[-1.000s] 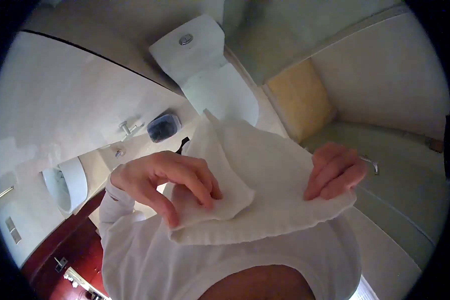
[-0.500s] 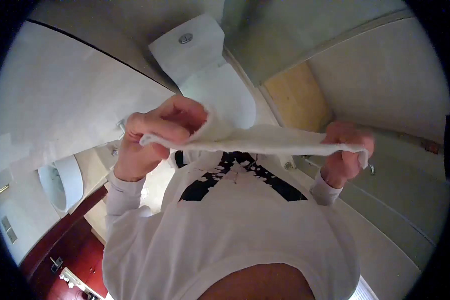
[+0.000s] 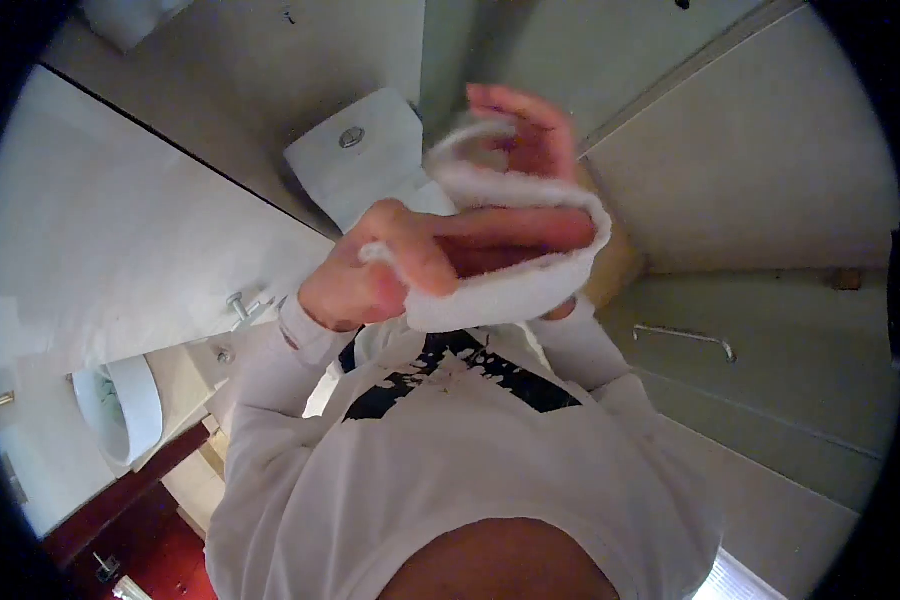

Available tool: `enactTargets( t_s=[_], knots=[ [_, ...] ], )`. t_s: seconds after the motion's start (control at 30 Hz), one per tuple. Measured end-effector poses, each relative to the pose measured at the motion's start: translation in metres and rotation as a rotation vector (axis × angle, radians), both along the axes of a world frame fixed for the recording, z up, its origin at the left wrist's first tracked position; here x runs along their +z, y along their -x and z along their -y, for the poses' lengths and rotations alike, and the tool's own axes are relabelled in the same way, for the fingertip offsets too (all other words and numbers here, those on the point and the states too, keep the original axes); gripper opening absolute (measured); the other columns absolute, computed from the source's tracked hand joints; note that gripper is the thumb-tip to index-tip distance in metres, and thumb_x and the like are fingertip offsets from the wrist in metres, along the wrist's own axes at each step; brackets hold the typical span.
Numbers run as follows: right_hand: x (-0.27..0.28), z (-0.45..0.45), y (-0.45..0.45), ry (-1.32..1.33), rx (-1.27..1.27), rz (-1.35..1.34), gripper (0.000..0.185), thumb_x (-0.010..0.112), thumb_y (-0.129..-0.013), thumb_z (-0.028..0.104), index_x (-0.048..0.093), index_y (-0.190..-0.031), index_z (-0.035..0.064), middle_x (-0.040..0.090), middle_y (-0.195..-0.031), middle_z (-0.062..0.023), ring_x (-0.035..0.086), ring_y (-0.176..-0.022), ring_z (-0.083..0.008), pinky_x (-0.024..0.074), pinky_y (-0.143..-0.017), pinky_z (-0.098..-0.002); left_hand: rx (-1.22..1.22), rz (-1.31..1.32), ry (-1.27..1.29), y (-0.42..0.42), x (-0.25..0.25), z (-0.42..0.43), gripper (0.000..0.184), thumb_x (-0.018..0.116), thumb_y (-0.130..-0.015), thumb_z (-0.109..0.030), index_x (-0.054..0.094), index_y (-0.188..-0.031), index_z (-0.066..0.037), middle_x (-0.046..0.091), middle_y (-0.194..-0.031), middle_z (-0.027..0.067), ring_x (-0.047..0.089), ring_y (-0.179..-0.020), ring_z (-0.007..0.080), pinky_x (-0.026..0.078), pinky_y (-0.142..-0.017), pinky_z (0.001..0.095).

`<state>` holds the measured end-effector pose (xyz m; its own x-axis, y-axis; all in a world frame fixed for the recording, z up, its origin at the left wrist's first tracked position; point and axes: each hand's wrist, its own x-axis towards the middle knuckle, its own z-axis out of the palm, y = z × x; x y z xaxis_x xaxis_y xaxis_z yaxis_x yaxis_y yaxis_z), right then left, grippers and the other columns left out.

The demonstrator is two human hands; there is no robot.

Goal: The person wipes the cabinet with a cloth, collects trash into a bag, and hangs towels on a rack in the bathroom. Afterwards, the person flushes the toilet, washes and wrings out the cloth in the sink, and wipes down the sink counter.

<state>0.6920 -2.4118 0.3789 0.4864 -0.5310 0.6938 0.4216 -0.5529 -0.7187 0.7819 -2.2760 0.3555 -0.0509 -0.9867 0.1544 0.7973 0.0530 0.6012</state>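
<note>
Toward twelve o'clock, I judge the white cloth (image 3: 515, 302) could slip, since the half-open left hand (image 3: 410, 236) holds it loosely and I cannot tell whether the blurred, half-curled right hand (image 3: 538, 132) grips.

Left hand (image 3: 400, 235) outstretched crosswise; right hand (image 3: 545, 138) just beyond, bent

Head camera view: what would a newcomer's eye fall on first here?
Probably the white cloth in mid-picture, folded around the fingers of the left hand, with the blurred right hand just above it in the picture. Next might come the bold dark print on the pale shirt below, then the toilet behind, left of centre near the top.
</note>
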Motion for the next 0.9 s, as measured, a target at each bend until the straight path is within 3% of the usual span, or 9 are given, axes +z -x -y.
enactTargets(
  t_s=[0.07,0.2,0.27,0.33,0.53,0.6,0.73,0.8,0.9],
  knots=[
    [0.002,-0.013,0.005,-0.102,0.119,-0.069,0.030,0.055,-0.083,0.026,0.047,-0.102,0.0041,0.056,-0.092,-0.0071,0.054,-0.082,-0.0141,0.0445,-0.069,-0.0238,0.008,-0.132,0.122,-0.002,-0.006,0.008,0.076,0.076,-0.056,-0.052,0.051,-0.110,-0.005,0.046,-0.123,0.0151,0.047,-0.108,0.0208,0.035,-0.094,0.0289],
    [-0.016,0.003,0.023,-0.562,0.436,-0.422,0.051,0.059,-0.078,0.048,0.048,-0.102,0.0043,0.055,-0.099,-0.0071,0.055,-0.086,-0.0163,0.0465,-0.077,-0.0286,-0.003,0.026,0.373,0.002,0.010,0.013,0.061,0.068,-0.066,-0.057,0.056,-0.109,-0.016,0.028,-0.137,0.0250,0.034,-0.123,0.0387,0.032,-0.100,0.0375],
    [-0.018,0.010,0.026,-0.684,0.293,-0.559,0.046,0.071,-0.068,0.028,0.055,-0.104,0.0040,0.058,-0.102,-0.0062,0.056,-0.091,-0.0174,0.0447,-0.081,-0.0299,-0.046,0.083,0.348,-0.007,0.004,0.014,0.039,0.060,-0.075,-0.054,0.059,-0.101,-0.026,0.027,-0.138,0.0233,0.029,-0.125,0.0419,0.029,-0.102,0.0442],
    [-0.004,0.006,0.039,-1.085,0.944,-0.009,0.048,0.070,-0.072,0.029,0.055,-0.110,0.0035,0.057,-0.110,-0.0067,0.055,-0.099,-0.0180,0.0434,-0.085,-0.0305,0.146,-0.020,0.380,-0.003,0.012,0.015,0.027,0.059,-0.084,-0.032,0.063,-0.102,-0.013,0.031,-0.136,0.0241,0.035,-0.123,0.0368,0.030,-0.101,0.0410],
    [-0.004,0.004,0.029,-0.335,0.298,-0.205,0.034,0.074,-0.066,-0.002,0.061,-0.097,0.0003,0.064,-0.093,-0.0077,0.059,-0.083,-0.0119,0.0486,-0.074,-0.0258,0.444,0.453,0.222,-0.019,0.012,0.016,0.037,0.055,-0.084,-0.040,0.058,-0.113,-0.016,0.021,-0.142,0.0187,0.026,-0.129,0.0321,0.028,-0.103,0.0425],
    [-0.003,0.010,0.026,-0.267,0.191,-0.091,0.029,0.073,-0.067,-0.002,0.059,-0.092,0.0012,0.064,-0.093,-0.0098,0.059,-0.082,-0.0127,0.0487,-0.073,-0.0267,0.616,0.464,0.289,-0.008,0.013,0.019,0.036,0.062,-0.081,-0.020,0.057,-0.113,-0.002,0.033,-0.137,0.0155,0.040,-0.120,0.0256,0.038,-0.095,0.0347],
    [0.008,0.019,0.026,-0.228,0.147,-0.065,0.026,0.071,-0.067,-0.004,0.056,-0.087,0.0012,0.064,-0.092,-0.0112,0.059,-0.081,-0.0135,0.0486,-0.071,-0.0268,0.914,0.463,0.210,0.015,-0.003,0.007,0.053,0.072,-0.069,-0.008,0.050,-0.117,-0.003,0.046,-0.114,0.0118,0.050,-0.106,0.0224,0.044,-0.083,0.0322],
    [0.008,0.026,0.022,-0.131,0.181,-0.043,0.025,0.070,-0.066,-0.004,0.054,-0.085,0.0017,0.064,-0.087,-0.0105,0.059,-0.080,-0.0136,0.0479,-0.068,-0.0269,0.907,0.993,-0.067,0.012,-0.021,0.004,0.043,0.073,-0.069,-0.011,0.054,-0.107,-0.002,0.045,-0.114,0.0132,0.052,-0.100,0.0240,0.044,-0.081,0.0309],
    [0.012,0.038,0.022,-0.094,0.384,-0.036,0.025,0.069,-0.065,-0.004,0.054,-0.084,0.0024,0.062,-0.082,-0.0080,0.059,-0.077,-0.0127,0.0468,-0.066,-0.0266,1.052,1.174,0.096,0.000,-0.012,0.013,0.030,0.073,-0.069,-0.014,0.061,-0.094,-0.002,0.047,-0.106,0.0124,0.051,-0.091,0.0237,0.043,-0.075,0.0318]
  ],
)
